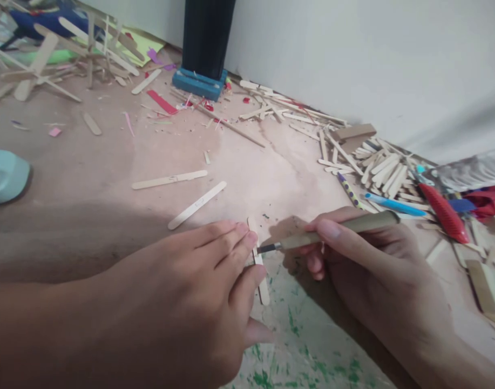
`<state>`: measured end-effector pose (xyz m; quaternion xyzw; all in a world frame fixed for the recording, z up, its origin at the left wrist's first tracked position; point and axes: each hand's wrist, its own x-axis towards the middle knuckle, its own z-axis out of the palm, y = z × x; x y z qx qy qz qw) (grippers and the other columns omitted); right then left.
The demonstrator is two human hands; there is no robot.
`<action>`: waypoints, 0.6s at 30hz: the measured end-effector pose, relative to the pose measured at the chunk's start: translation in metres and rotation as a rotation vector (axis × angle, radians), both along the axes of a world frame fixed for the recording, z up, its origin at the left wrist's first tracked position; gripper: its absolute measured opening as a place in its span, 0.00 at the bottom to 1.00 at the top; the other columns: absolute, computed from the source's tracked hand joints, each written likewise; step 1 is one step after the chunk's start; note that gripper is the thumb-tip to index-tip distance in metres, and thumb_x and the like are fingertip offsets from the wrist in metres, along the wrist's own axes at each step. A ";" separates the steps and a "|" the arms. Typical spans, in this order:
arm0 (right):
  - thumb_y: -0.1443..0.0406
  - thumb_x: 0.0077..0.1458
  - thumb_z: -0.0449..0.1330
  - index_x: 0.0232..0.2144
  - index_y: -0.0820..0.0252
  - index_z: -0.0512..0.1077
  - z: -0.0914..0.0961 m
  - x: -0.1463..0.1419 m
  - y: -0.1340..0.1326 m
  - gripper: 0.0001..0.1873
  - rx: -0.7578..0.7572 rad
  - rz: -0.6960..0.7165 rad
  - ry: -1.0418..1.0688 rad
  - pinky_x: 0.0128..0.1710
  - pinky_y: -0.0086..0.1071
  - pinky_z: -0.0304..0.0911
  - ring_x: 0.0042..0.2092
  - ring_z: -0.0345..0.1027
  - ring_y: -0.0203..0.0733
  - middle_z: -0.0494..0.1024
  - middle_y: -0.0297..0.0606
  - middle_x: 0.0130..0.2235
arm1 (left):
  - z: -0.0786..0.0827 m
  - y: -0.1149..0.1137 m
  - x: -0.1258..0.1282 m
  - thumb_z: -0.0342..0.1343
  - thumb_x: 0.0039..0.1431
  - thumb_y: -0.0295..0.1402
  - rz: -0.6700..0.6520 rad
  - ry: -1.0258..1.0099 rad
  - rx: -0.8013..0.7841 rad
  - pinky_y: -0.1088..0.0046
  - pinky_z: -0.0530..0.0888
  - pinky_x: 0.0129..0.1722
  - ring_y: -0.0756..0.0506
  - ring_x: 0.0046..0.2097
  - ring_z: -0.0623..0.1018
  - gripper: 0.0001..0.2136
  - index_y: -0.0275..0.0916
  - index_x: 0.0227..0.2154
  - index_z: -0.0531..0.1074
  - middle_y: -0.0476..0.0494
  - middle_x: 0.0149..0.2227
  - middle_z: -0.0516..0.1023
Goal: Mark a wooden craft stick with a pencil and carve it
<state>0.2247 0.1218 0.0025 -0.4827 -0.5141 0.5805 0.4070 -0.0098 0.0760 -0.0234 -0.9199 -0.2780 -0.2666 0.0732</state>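
My left hand [198,286] lies flat on the brown floor, its fingertips pressing down a pale wooden craft stick [262,283]. My right hand [372,265] is closed around a craft knife [336,231] with a tan handle. The knife's dark metal tip touches the stick just beside my left fingertips. Most of the stick is hidden under my left fingers.
Two loose sticks [169,180] [197,205] lie just beyond my hands. A heap of sticks [382,167], pens [395,204] and a red tool [443,212] lines the white wall at right. A black post on a blue base [199,84] stands at the back. A stick structure [40,59] sits far left.
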 end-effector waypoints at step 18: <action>0.63 0.56 0.73 0.28 0.58 0.85 0.003 -0.003 0.004 0.06 -0.020 -0.017 0.063 0.23 0.25 0.69 0.22 0.69 0.33 0.78 0.36 0.22 | 0.000 0.000 -0.002 0.53 0.76 0.38 0.005 -0.015 0.003 0.51 0.82 0.58 0.30 0.54 0.85 0.18 0.28 0.47 0.84 0.25 0.52 0.84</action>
